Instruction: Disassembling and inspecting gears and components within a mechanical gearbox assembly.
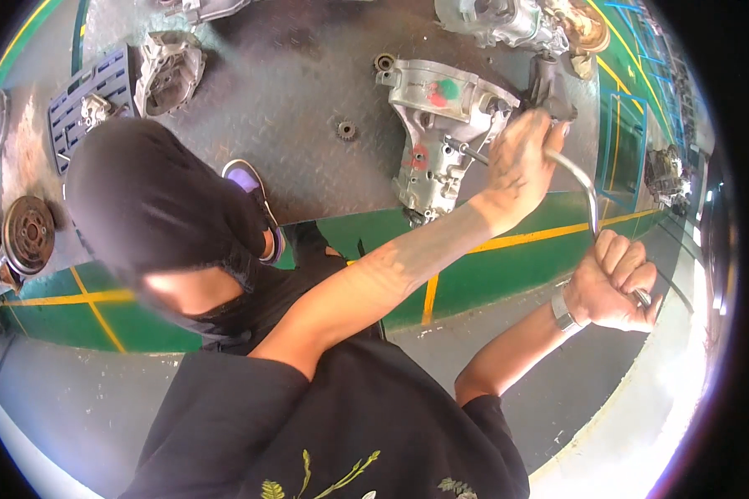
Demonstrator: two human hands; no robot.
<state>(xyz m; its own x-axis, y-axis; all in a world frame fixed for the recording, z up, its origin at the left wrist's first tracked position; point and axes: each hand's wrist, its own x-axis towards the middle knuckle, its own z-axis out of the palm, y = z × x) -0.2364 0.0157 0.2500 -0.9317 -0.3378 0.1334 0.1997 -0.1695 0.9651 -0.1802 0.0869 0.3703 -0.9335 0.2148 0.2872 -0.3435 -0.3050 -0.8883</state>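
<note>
We see both hands clamped around a cranked steel wrench (581,179), the left hand (520,169) just beside the cast-metal gearbox housing (431,121) on the metal surface (300,108), the right hand (614,287) in a fist at the far end. The wrench lies to the housing's right, its bent length running down and rightward between our hands, so the left is nearer the casting. We can read no label, only make out red and green paint marks (448,89) on the housing.

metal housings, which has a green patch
The central housing by the left hand bears a green patch beside a red one; the other housings show no green.
</note>
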